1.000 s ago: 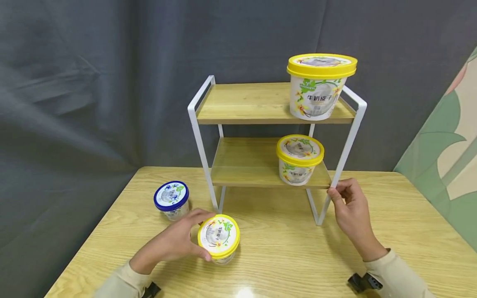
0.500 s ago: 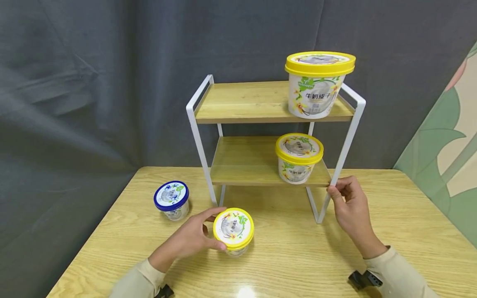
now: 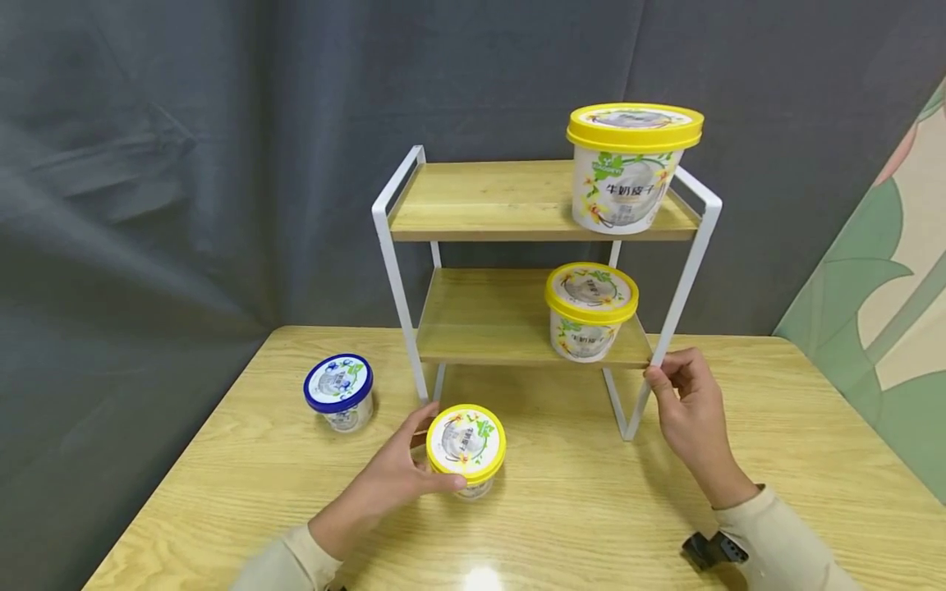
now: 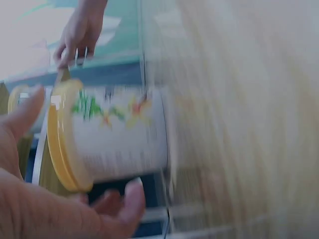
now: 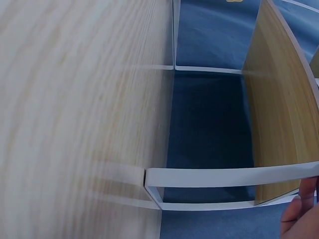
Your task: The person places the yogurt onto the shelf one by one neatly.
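Shelf (image 3: 480, 316): right hand (image 3: 691, 406) pinches its right upright
Yellow-lidded tub (image 3: 467, 443): before the shelf — left hand (image 3: 395, 472) grips it, thumb and fingers apart around it

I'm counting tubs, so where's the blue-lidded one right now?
On the left of the head view, the blue-lidded tub stands on the table, left of the shelf rack and beyond the left hand.
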{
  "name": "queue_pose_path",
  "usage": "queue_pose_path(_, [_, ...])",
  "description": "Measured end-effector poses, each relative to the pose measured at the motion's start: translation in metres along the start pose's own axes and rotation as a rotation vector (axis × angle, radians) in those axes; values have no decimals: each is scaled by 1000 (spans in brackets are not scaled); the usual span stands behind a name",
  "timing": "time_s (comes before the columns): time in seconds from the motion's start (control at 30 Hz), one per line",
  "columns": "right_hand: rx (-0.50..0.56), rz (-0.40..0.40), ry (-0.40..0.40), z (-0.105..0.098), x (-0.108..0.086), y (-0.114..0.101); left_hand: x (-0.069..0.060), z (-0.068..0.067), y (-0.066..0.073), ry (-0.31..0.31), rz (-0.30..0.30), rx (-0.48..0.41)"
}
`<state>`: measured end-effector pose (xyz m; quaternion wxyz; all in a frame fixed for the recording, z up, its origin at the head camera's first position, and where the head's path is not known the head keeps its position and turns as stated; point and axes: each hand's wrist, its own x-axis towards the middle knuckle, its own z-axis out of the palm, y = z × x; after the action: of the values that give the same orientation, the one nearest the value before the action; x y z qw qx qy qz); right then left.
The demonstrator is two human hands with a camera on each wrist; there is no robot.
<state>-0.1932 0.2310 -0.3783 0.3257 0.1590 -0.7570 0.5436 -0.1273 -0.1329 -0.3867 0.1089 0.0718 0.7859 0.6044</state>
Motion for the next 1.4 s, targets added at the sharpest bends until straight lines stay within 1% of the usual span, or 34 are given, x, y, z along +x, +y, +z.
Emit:
queue_pose_path(0.07, [-1,3,0,0,1,0,-1,7,1,58,-21,9])
queue_pose_path(0.13, [-4,-1,3,0,1,1,-1,11,0,88,-26,15])
queue_pose_path(0.3, [-5,-21,0,-1,1,2,2,17,-1,110,-6,40])
queue_pose_path(0.37, [-7,-24,1,-1,1,2,3,18,0,101,7,52])
queue_pose_path(0.47, [-9,-23,11,-2,1,1,5,19,0,71,23,51])
queue_pose_path(0.67, [-8,-21,24,-2,1,1,9,14,-1,6,45,47])
queue_pose_path(0.83, [-2,-37,20,0,1,3,10,11,-3,-40,40,39])
queue_pose_path(1.03, [-4,-38,-3,2,1,5,11,8,-2,-51,26,-10])
queue_pose_path(1.17, [-14,-38,-4,0,0,5,12,10,-3,-55,22,-15])
queue_pose_path(1.4, [-7,-59,5,0,1,3,14,13,-4,-39,14,-65])
